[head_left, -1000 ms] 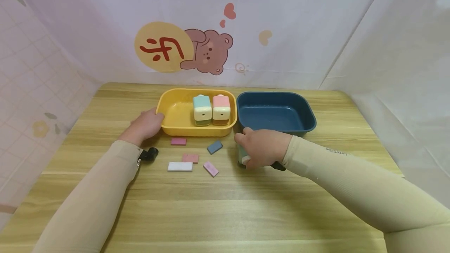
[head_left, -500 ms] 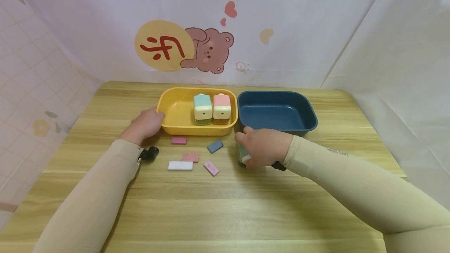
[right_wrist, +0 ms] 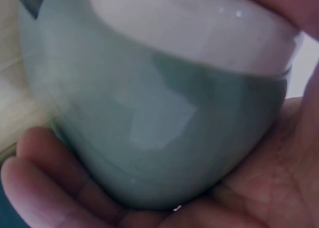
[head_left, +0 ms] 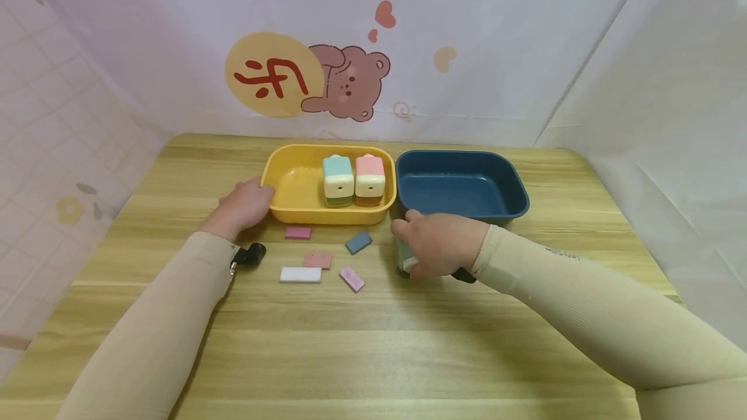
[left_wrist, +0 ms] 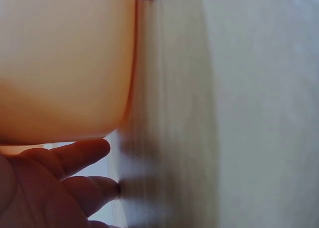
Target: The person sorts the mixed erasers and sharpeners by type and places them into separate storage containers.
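Note:
My right hand (head_left: pixel 446 245) curls round a grey-green pencil sharpener (head_left: pixel 405 256) with a whitish part, just in front of the dark blue bin. Close up in the right wrist view, fingers and palm wrap the rounded green body (right_wrist: pixel 149 123); the hand hides most of it in the head view. At the left end of the yellow bin (head_left: pixel 327 216), my left hand (head_left: pixel 245 205) touches the outer wall. Its fingers (left_wrist: pixel 87 155) lie fairly straight beside the bin wall in the left wrist view. Inside that bin, a teal pencil sharpener (head_left: pixel 338 180) stands beside a pink pencil sharpener (head_left: pixel 370 179).
The dark blue bin (head_left: pixel 461 218) stands right of the yellow one. Before the yellow bin lie small flat blocks like erasers: a white block (head_left: pixel 300 275), a blue block (head_left: pixel 358 242) and several pink ones, including a magenta block (head_left: pixel 298 233). A printed cloth (head_left: pixel 467 31) hangs behind.

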### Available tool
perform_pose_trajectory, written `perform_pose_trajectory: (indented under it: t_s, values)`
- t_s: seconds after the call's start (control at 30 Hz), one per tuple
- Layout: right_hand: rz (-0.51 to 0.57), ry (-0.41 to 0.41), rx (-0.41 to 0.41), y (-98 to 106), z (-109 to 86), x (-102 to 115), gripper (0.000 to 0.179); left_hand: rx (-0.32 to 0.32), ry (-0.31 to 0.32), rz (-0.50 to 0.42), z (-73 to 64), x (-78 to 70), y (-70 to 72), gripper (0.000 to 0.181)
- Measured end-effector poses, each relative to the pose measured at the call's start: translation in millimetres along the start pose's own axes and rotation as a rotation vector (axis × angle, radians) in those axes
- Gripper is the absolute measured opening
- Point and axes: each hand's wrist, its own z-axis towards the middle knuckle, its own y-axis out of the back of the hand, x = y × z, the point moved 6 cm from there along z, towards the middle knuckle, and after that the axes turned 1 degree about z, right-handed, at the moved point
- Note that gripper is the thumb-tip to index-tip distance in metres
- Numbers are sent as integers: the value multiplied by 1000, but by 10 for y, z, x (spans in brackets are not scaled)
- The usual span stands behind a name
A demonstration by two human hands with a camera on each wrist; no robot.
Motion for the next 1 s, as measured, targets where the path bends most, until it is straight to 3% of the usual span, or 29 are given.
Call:
perform_pose_trajectory:
  t_s: [1.0]
  values:
    - [10,27,8,30,-19,16,59,5,7,7,-29,-30,10,68]
